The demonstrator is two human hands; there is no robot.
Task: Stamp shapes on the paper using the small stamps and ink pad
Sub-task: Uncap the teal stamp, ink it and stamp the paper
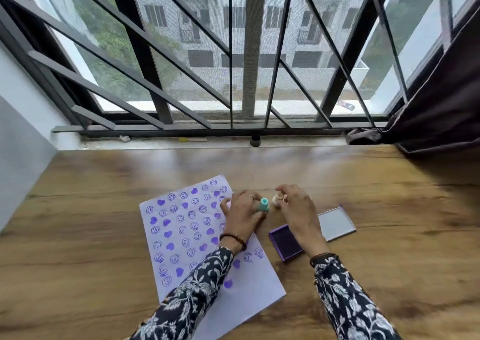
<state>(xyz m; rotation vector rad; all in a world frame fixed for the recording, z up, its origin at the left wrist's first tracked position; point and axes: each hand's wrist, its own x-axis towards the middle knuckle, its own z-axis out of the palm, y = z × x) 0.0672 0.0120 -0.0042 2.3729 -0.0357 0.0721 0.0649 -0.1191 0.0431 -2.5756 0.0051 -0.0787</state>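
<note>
Wooden table (pixel 104 235) below barred window. Left hand (pixel 242 213) grips teal stamp (pixel 263 205) at the paper (pixel 249 287) edge; right hand (pixel 296 209) pinches cream stamp (pixel 276 200). Open ink pad (pixel 284 243) beside paper. No legible writing.

Single head-worn wide-angle view, looking forward and down across the wooden table (pixel 104 235) from close above; window grille (pixel 233 54) at 12 o'clock, sleeves entering from 6 o'clock.

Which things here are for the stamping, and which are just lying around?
For stamping: paper, teal stamp in left hand, pale stamp at right hand, purple ink pad, its lid.

Lying around: yellow stick and dark cap on the windowsill.
</note>
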